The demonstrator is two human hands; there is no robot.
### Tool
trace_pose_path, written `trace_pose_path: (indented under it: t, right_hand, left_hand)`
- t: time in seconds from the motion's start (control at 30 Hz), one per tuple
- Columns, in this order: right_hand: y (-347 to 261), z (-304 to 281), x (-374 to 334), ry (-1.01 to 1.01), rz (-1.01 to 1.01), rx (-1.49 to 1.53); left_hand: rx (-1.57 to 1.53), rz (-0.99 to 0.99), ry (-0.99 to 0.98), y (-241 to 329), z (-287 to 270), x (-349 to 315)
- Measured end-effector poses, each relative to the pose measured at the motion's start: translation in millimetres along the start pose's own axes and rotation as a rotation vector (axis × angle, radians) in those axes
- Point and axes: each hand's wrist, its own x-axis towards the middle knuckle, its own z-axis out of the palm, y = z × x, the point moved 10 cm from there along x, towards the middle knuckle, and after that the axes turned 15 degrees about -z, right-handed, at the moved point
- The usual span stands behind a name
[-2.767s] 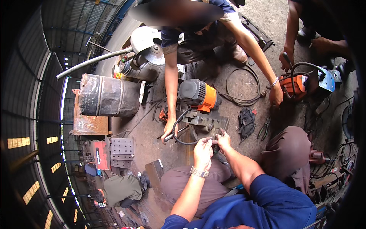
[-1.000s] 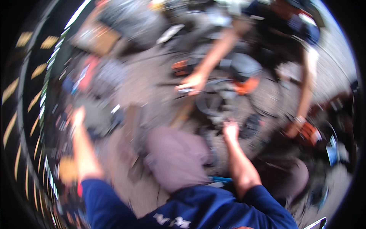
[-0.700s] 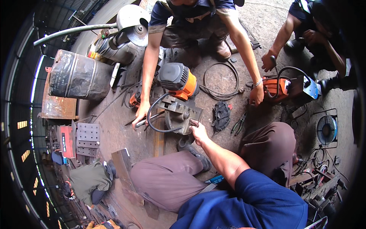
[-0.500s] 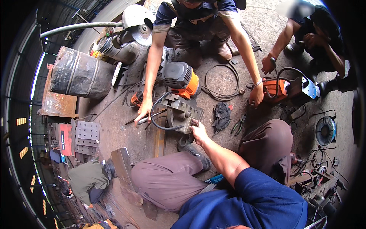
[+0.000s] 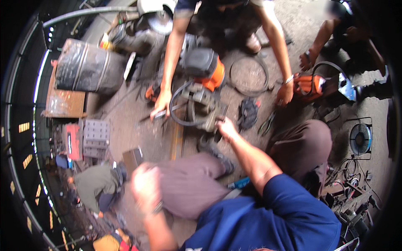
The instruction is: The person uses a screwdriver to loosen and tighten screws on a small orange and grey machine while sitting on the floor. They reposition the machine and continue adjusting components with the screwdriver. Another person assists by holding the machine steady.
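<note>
My right hand point(image 5: 226, 129) has its fingers closed on the lower right edge of a grey cast-metal frame point(image 5: 205, 106). The frame is joined to an orange-and-black motor point(image 5: 206, 67); a dark hose or cable loops over its left side. My left hand point(image 5: 145, 186) is raised above my left thigh, smeared by motion, its fingers unreadable. Across from me, a co-worker's hand point(image 5: 162, 104) holds a dark slim tool left of the frame. That person's other hand point(image 5: 284, 93) hangs beside an orange power tool point(image 5: 309, 86).
A dark glove-like bundle point(image 5: 248, 113) and pliers point(image 5: 266, 124) lie right of the frame. A coiled cable point(image 5: 250, 75) rests behind them. Left are a dented drum point(image 5: 90, 67) and a drilled plate point(image 5: 96, 136). At right stands a small fan point(image 5: 360, 139); another person crouches at far right.
My left hand has come into view at lower left. The view has shifted, and my right hand stays at the frame's edge. The co-worker's hands remain in about the same places.
</note>
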Motion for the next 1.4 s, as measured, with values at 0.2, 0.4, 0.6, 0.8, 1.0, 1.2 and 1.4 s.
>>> trace_pose_path:
  t: [0.2, 0.4, 0.6, 0.8, 1.0, 1.2, 1.4]
  right_hand:
    - [26.4, -24.7, -0.9, -0.067, 0.101, 0.021]
    - [-24.0, -90.2, -31.3, -0.085, 0.044, -0.913]
    - [-121.1, -86.8, -48.9, -0.461, -0.201, -1.249]
    - [-162.0, -84.7, -81.4, -0.602, -0.36, -1.311]
    - [-132.0, -78.1, -76.3, -0.571, -0.318, -1.283]
    - [-114.4, -63.5, -77.9, -0.716, -0.263, -1.425]
    - [-104.9, -68.3, -77.3, -0.782, -0.258, -1.465]
  left_hand:
    - [0.071, -0.691, -0.62, -202.9, 239.5, 50.0]
    - [0.155, -0.524, -0.544, -296.7, 283.7, 109.0]
    - [-0.191, -0.742, -0.423, -282.5, 306.7, 125.5]
    - [-0.231, -0.761, -0.408, -249.5, 312.6, 98.8]
    - [-0.156, -0.729, -0.441, -267.0, 290.3, 109.7]
    - [-0.043, -0.745, -0.393, -288.8, 260.7, 109.1]
    - [0.058, -0.764, -0.435, -302.2, 259.7, 110.0]
